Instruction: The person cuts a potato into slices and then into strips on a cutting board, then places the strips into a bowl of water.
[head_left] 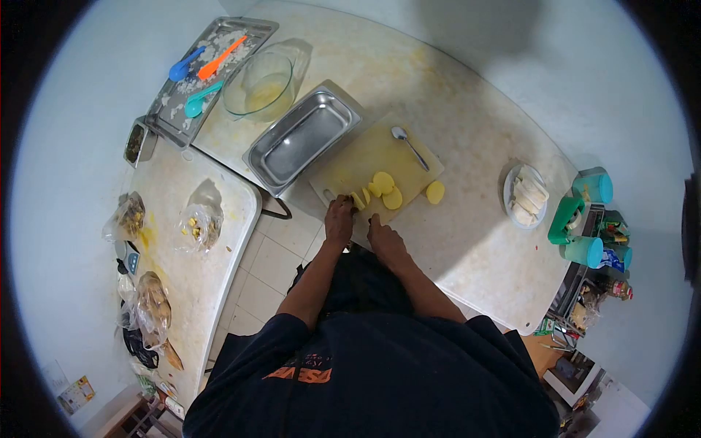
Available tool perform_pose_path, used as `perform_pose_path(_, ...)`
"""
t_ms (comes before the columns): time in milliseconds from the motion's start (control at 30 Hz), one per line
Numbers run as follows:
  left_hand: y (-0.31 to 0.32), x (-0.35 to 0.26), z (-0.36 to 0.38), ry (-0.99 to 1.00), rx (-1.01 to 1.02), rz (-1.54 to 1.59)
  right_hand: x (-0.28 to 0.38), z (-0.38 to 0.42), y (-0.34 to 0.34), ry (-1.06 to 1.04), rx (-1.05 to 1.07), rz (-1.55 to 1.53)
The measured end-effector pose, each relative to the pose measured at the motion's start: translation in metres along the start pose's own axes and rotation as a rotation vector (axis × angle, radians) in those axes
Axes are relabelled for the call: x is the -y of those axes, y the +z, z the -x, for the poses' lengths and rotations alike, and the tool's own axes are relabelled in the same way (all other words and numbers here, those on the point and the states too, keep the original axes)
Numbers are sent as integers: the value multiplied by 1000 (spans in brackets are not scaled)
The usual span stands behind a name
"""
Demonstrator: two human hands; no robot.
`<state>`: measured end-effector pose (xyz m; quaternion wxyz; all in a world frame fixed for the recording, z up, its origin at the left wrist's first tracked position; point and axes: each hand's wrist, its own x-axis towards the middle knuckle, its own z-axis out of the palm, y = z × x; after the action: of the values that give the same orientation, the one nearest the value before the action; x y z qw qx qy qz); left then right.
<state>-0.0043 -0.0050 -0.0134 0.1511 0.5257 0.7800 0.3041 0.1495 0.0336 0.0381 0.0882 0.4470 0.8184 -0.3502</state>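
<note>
Yellow round slices point(383, 182) lie on a pale cutting board point(409, 153), and one more slice point(435, 192) rests by its right edge. My left hand point(339, 220) is at the board's lower left corner, its fingers closed on a yellow piece point(358, 201). To the right of it, my right hand point(385, 239) is closed round a handle that it mostly hides; a blade cannot be made out clearly. A metal spoon point(411, 149) lies on the upper right of the board.
Behind the board's left side stands an empty metal pan point(303, 139), with a glass bowl point(259, 87) and a tray with colored spoons point(175, 113) beyond. A plate of white pieces point(524, 196) and teal-lidded containers point(584, 251) stand right. Plastic bags point(153, 310) lie left.
</note>
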Motion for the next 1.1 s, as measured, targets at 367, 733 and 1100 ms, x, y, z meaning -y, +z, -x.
perform_pose_path(367, -1, 1, 0, -21, -25, 126, 6, -15, -4, 89, 81, -60)
perform_pose_path(733, 2, 6, 0, 41, -41, 42, -11, -23, 13, 56, 93, -68)
perform_pose_path(1100, 13, 13, 4, -148, -8, 169, -24, 11, 8, 82, 85, -46)
